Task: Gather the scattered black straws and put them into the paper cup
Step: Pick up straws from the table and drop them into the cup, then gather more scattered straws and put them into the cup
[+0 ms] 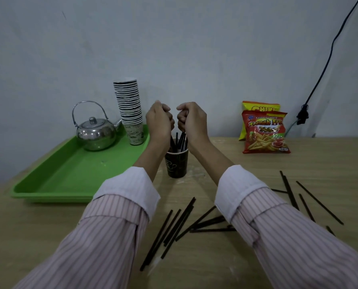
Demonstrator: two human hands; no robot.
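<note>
Wooden counter [299, 163] against a plain wall. Both hands, left [159, 119] and right [191, 119], are clenched around straw tops [181, 140] standing in the cup [176, 164], so it's mid-drop. Looks like letting go is next, then grabbing the loose straws [174, 226] nearby.

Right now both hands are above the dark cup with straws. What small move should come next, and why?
Probably open both hands and let the straws drop fully into the cup. The left hand and right hand each grip straw tops whose lower ends already stand inside it. Then reach back for the loose straws on the table.
</note>
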